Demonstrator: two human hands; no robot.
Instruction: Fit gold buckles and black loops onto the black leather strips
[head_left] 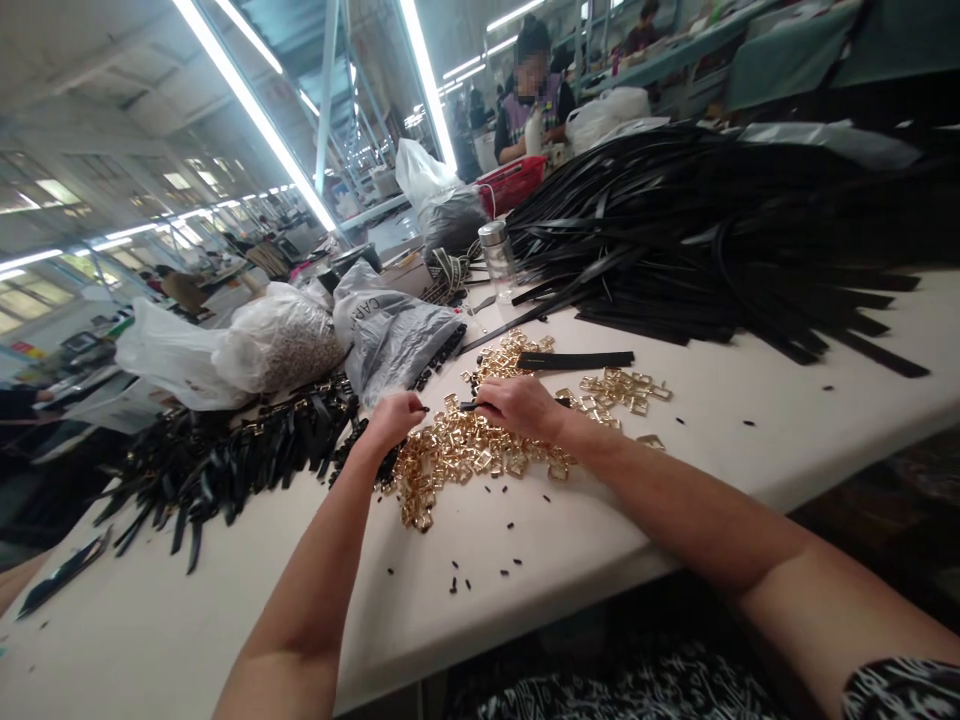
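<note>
Jutting from right fingers [490, 394], black strap [469, 406]

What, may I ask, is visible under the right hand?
Gold-coloured buckles show around the right hand, which holds a black strip; whatever lies directly beneath it is covered.

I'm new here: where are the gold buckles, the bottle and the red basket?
Gold buckles [459, 452]: head view, the thick middle of the pile.
Bottle [499, 264]: head view, its clear body, below the lid.
Red basket [519, 184]: head view, its side wall.
</note>
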